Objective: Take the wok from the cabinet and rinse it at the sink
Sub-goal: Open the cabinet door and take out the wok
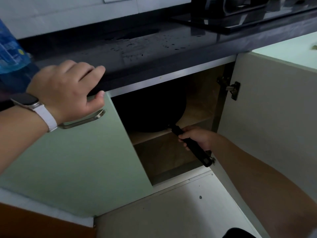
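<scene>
- Duly noted wok (151, 109) inside the cabinet (204, 100), resting on the middle shelf (147, 137), bowl deep in shadow and partly behind the closed left door (77, 160); not yet lifted clear.
- Recorded right hand (195, 138) wrapped round the wok handle (193, 148), fingers curled over it near the bowl end; judged a carrying grip, taken to draw the pan out through the open side.
- Recorded left hand (68, 90) clamped on the front edge of the counter (154, 54), fingers curled on top, thumb hooked beneath; judged a brace for a stooped posture, no part of the lift.
- Found right door (267, 126) swung wide, presumably to give the bowl passage.
- Logged long axis running bowl to handle tip: bowl toward the cabinet's back left, handle pointing outward and down to the person's right, tip past the shelf edge.
- Could not confirm which way the bowl's mouth faced; too dark.
- Saw no sink in view; rinse judged wholly outstanding.
</scene>
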A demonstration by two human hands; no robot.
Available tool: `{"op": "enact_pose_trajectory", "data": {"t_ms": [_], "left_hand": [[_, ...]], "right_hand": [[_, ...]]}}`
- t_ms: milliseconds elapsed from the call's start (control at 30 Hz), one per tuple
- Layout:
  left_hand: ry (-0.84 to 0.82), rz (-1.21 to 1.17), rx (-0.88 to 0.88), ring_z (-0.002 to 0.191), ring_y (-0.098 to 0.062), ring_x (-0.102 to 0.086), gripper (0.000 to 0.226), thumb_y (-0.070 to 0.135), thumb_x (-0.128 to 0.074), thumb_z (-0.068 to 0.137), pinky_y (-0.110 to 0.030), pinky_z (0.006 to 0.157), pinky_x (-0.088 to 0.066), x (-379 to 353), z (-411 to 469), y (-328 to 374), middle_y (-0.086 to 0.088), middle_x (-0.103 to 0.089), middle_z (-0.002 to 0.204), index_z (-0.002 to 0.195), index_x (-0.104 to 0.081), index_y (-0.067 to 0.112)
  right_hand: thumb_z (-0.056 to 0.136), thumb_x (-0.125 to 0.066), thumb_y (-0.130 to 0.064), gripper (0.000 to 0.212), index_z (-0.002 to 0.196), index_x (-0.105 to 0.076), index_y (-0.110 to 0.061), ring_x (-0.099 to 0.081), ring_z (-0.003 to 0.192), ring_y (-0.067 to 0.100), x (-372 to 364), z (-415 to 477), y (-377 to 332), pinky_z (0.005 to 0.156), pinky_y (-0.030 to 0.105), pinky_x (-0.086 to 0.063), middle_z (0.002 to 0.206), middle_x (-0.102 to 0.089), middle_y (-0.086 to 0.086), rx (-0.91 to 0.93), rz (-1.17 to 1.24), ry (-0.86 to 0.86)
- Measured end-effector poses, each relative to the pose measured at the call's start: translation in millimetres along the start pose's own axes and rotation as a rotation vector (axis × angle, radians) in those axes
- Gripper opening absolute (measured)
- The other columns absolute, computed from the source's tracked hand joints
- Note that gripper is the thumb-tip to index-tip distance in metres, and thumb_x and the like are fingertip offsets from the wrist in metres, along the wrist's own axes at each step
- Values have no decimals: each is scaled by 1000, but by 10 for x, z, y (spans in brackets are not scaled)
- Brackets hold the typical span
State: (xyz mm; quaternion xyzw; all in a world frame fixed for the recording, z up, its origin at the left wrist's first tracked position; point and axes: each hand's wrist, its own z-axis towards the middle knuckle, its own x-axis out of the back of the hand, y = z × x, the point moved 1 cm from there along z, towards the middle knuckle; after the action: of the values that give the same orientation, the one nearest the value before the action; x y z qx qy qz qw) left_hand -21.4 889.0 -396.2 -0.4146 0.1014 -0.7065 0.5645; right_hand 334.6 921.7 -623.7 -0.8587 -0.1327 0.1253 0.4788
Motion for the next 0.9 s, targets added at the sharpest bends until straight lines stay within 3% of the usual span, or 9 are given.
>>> {"op": "enact_pose_trajectory", "data": {"t_ms": [233,433,567,667,733,833,900], "left_hand": [[-7,-5,5,83,-42,-56,50,40,-49,94,-50,56,-46,-10,-4,-5,-13,-61,107,137,-52,15],[0,0,-1,84,-40,-55,51,41,-49,94,-49,56,-45,-36,-15,-14,-12,-60,108,138,-52,15],[-9,-2,0,84,-40,-55,51,41,-48,94,-49,58,-45,-46,-24,-29,-12,-61,107,138,-51,15],[-24,-5,13,84,-42,-55,51,41,-47,94,-50,58,-45,-32,-17,-17,-13,-61,107,138,-51,16],[-23,2,7,84,-41,-55,50,41,-47,94,-50,57,-45,-14,-6,-1,-13,-62,106,137,-52,15],[-19,8,-5,83,-41,-57,50,40,-48,94,-49,56,-45,6,5,0,-14,-63,105,136,-53,13],[-26,9,-2,83,-42,-56,50,40,-48,94,-50,56,-45,11,6,-9,-14,-63,105,136,-53,13]], "right_hand": [[95,-62,-3,28,119,-58,-18,-59,53,12,-11,-163,336,49,26,-51,74,-67,3,37,150,-52],[90,-62,-5,52,123,-58,-44,-57,53,18,-27,-285,567,48,29,-49,69,-65,6,79,266,-104],[91,-64,-12,44,127,-61,-37,-56,51,18,-83,-291,542,46,27,-47,68,-63,5,93,281,-74],[96,-64,-35,24,121,-62,-33,-55,48,15,-142,-268,495,45,26,-46,66,-63,2,104,209,-2],[98,-61,-40,21,115,-63,-28,-57,49,16,-167,-252,465,46,27,-48,67,-65,3,109,179,32],[98,-64,-20,19,116,-64,-15,-75,74,23,-168,-232,370,56,31,-57,87,-78,9,87,272,12],[97,-60,-5,20,116,-63,-7,-77,92,26,-164,-229,275,63,32,-60,98,-80,13,35,358,-29]]}}
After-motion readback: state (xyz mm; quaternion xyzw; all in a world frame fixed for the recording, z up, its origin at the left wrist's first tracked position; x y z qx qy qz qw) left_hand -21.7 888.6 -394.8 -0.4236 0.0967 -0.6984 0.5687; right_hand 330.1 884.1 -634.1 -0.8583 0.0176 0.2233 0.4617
